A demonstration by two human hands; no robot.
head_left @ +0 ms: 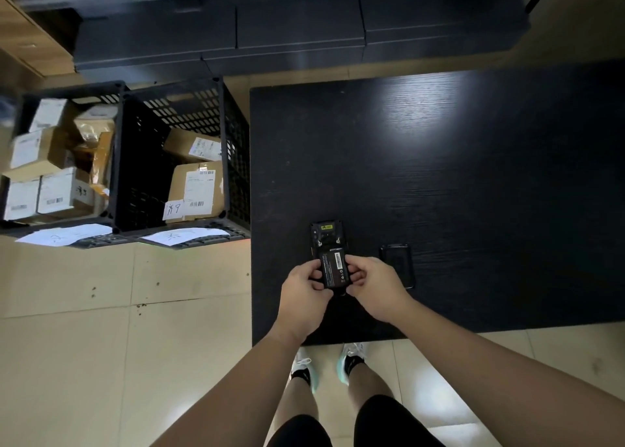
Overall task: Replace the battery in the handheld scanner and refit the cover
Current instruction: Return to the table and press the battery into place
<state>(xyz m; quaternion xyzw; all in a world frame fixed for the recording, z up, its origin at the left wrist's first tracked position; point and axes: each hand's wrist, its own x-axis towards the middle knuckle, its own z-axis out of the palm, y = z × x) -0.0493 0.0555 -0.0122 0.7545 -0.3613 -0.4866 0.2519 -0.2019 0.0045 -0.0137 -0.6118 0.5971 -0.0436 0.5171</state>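
Standing at a black table (pixel 473 193), a person looks down at both bare hands working near its front left corner. The scanner (pixel 326 235) lies face down on the table with its back open. The battery (pixel 334 270), a black block with a printed label, sits over the scanner's lower half; whether it is fully seated cannot be told. The left hand (pixel 302 294) has its fingers curled closed on the battery's left edge. The right hand (pixel 375 286) pinches the right edge, fingers bent in. The cover (pixel 397 265), a dark flat panel, lies on the table just beside the right hand. Left of the table, on a tiled floor, stand two black crates (pixel 233 162) holding cardboard parcels (pixel 196 189).
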